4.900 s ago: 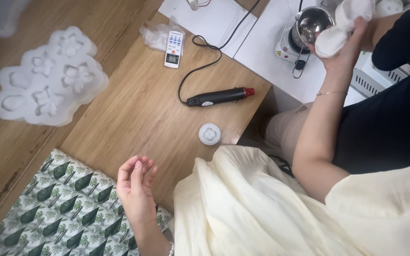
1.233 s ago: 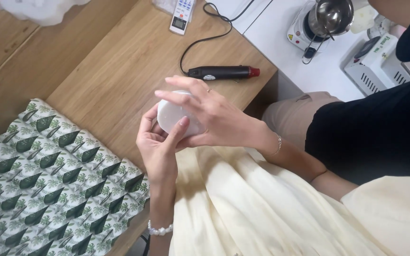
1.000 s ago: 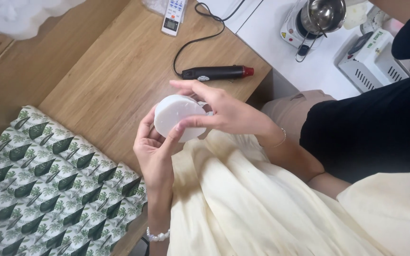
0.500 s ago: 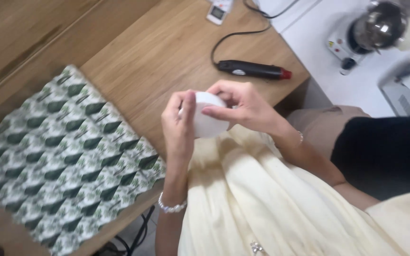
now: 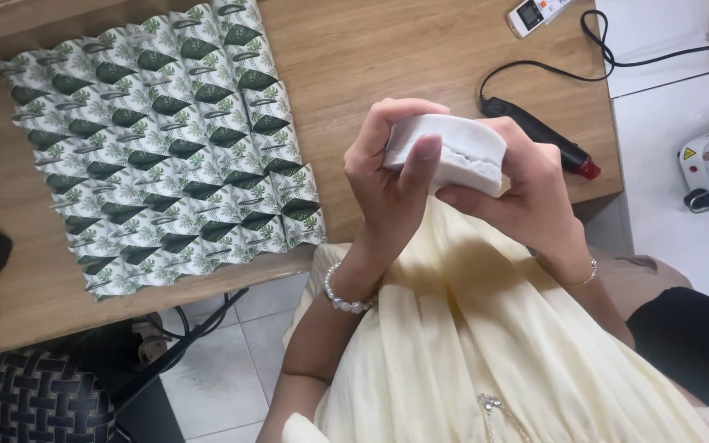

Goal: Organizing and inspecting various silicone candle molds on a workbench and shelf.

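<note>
At frame centre I see my left hand (image 5: 387, 184) and right hand (image 5: 527, 197) pinching a white round block (image 5: 453, 152), fingers wrapped on its edges, above the wooden surface (image 5: 371, 49).

A light wooden table (image 5: 387, 49) fills the upper view, with a white counter surface (image 5: 666, 156) just beside its right edge, pale grey floor tiles (image 5: 207, 369) below its near edge, and a dark woven wicker seat (image 5: 34, 398) under its lower left corner.
</note>
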